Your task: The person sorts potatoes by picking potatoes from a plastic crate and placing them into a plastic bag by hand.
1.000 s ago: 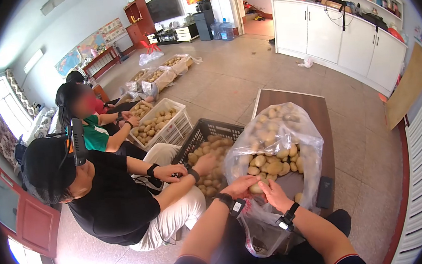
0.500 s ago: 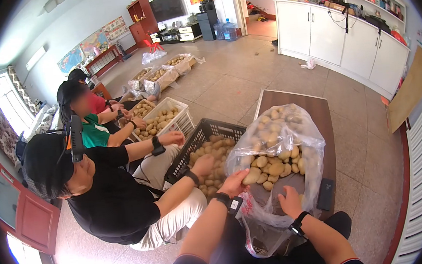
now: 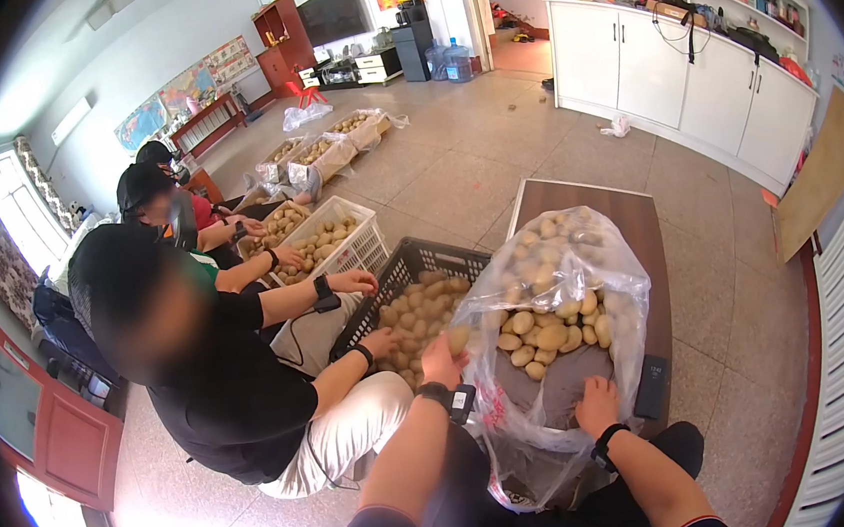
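My left hand (image 3: pixel 441 366) is closed on a potato (image 3: pixel 460 338), held above the near right end of a black crate (image 3: pixel 467 257) full of potatoes. Beside it, a clear plastic bag (image 3: pixel 636 300) lies open toward me with many potatoes (image 3: pixel 552 337) inside. My right hand (image 3: pixel 598 407) rests at the bag's near edge, fingers lying over grey cloth-like material (image 3: pixel 554 392) in front of the potatoes. Its fingers look loosely extended, with nothing visible in them.
The bag rests on a brown board-like table (image 3: pixel 644 224), with a dark phone-like device (image 3: pixel 652 389) at its right edge. A co-worker in black (image 3: pixel 222 391) reaches into the black crate from the left. Beyond stand a white crate (image 3: pixel 365 238) of potatoes and more people.
My left hand has moved left with the potato, from the bag's mouth toward the black crate. My right hand has shifted slightly right, lowering its fingers. The nearest co-worker's head has turned.
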